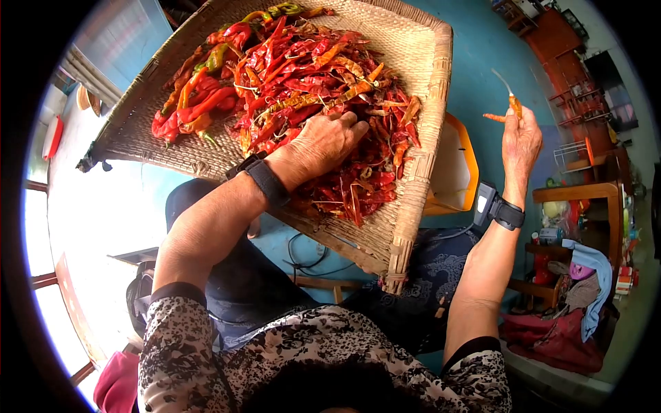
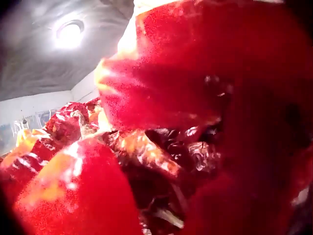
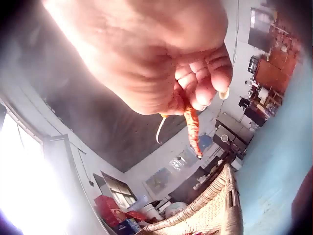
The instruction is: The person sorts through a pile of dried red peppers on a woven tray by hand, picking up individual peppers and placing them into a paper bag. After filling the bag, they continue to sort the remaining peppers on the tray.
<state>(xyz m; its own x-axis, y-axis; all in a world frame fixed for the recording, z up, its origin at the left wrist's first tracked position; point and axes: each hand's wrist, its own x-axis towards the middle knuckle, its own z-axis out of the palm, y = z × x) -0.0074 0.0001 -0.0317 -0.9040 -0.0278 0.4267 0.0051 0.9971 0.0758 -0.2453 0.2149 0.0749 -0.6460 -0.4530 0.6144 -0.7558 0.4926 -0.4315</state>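
My left hand [image 1: 320, 148] lies in a heap of dried red chilies [image 1: 310, 82] on a woven basket tray [image 1: 427, 41]. Its knuckles are bent and the fingertips are hidden among the chilies; I cannot tell what they hold. Close up, glossy red chilies [image 2: 78, 186] fill most of the left wrist view, where no fingers show. Raised to the right of the tray, my right hand [image 1: 521, 141] pinches an orange-red dried chili [image 3: 193, 132] between thumb and fingers. A thin pale stem and a wrinkled tip stick out from that pinch.
Larger, fresher red and green peppers [image 1: 200, 103] lie along the tray's left side. Beyond its right edge stands a container with a yellow-orange rim [image 1: 470, 155]. The tray is over the person's knees. Wooden furniture [image 1: 578, 193] with cloths stands at the far right.
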